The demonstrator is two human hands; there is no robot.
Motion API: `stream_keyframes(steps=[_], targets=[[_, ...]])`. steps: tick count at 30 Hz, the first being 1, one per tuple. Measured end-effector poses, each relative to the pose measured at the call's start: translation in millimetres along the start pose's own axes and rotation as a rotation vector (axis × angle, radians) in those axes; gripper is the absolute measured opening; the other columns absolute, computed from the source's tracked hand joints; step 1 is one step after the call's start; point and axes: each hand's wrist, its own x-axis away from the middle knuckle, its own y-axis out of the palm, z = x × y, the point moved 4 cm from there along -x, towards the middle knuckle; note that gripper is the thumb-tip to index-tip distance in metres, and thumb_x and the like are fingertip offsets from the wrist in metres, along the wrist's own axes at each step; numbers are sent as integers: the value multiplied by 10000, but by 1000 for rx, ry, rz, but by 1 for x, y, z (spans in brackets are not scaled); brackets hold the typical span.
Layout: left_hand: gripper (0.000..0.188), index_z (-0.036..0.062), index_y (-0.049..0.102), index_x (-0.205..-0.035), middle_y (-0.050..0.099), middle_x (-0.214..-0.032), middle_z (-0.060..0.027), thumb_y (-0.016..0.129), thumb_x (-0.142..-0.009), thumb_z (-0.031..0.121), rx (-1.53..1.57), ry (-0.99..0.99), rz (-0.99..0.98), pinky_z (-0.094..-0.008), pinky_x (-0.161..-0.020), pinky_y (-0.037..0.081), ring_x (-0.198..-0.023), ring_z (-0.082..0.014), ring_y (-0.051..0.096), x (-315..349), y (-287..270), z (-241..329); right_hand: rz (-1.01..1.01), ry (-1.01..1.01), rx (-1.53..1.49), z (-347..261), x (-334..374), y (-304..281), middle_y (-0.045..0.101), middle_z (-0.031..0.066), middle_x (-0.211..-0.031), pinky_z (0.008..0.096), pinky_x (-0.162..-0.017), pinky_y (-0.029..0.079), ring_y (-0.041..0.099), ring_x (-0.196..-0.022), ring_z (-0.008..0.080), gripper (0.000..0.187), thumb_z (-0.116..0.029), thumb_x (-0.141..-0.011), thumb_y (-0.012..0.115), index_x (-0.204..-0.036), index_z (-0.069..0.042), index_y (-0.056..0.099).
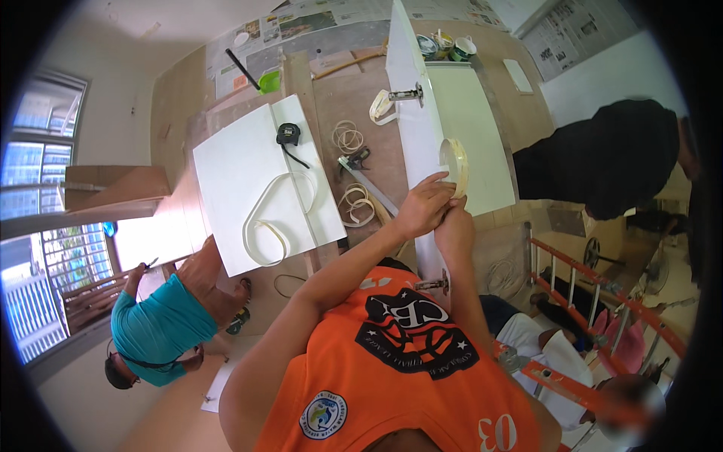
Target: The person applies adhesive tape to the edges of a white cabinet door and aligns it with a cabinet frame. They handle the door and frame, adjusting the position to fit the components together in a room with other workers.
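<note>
Both my hands meet at the top edge of a white cabinet door point(413, 113) that stands on edge, with metal hinges point(407, 94) on it. A coiled roll of pale edge-banding tape point(462, 167) sits upright at my fingertips. My left hand point(428, 203) pinches at the near side of the roll, fingers bent. Right below, my right hand point(455, 226) is closed with its fingertips against the lower end of the roll; what lies inside its grip is partly hidden.
To the left, a white panel point(226, 173) carries a black tape measure point(288, 134) and a loose strip point(252, 215). Coils point(358, 205) and a clamp-like tool point(355, 160) lie between. Another white panel point(471, 124), paint cans point(462, 49), an orange ladder point(572, 260) and several people are around.
</note>
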Motion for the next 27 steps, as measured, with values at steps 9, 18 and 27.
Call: stream_keyframes(steps=[9,18,27], targets=[[25,-18,662,-848,697,-830,-172,679,-862,-28,62,-168,97,-487,-1039,518,-817,-334,697,-5,3,4,-36,18,74,3,2,1,693,271,-820,596,-677,500,670,-791,491,310,-259,-967,543,-1087,24,579],[148,-36,574,-739,584,-689,-193,653,-858,-75,110,-280,162,-460,-898,532,-640,-377,584,-14,2,4,-141,9,103,1,-1,4,694,260,-764,598,-683,520,685,-776,496,494,-362,-967,553,-1303,-19,437],[200,-21,613,-828,674,-729,-107,529,-1000,39,191,-417,450,-341,-635,505,-658,-213,675,-87,-40,3,-142,44,121,-4,3,0,681,269,-753,602,-662,512,677,-746,498,404,-314,-982,601,-1189,-1,450]])
